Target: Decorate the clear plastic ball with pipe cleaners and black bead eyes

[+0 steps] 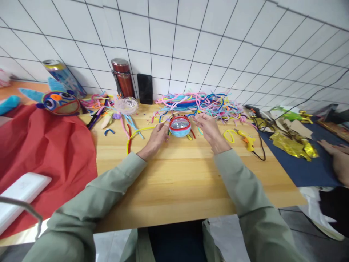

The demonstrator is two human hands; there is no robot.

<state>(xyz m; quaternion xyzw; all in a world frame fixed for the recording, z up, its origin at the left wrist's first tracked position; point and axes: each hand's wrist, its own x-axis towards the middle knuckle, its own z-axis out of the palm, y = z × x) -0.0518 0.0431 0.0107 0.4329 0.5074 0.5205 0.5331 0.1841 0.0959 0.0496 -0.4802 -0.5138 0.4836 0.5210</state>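
A clear plastic half-ball bowl (180, 124) sits at the middle of the wooden table, its outside wrapped in light blue pipe cleaner and its rim in red. My left hand (157, 139) is closed at the bowl's left side, with the fingertips against it. To the right of the bowl, my right hand (209, 130) is a little apart from it, fingers stretched toward the left and nothing visible in them. Behind both hands lies a tangled heap of coloured pipe cleaners (185, 102). Yellow pipe cleaner (141, 130) and red pieces lie near my left hand.
A yellow glue gun (247, 141) with a black cord lies right. At the back stand a red-brown flask (124, 78), a phone (145, 88) and a can (65, 77). A decorated bird-like piece (61, 103) and red cloth (54, 145) are left. Another person's hand (336, 156) is far right.
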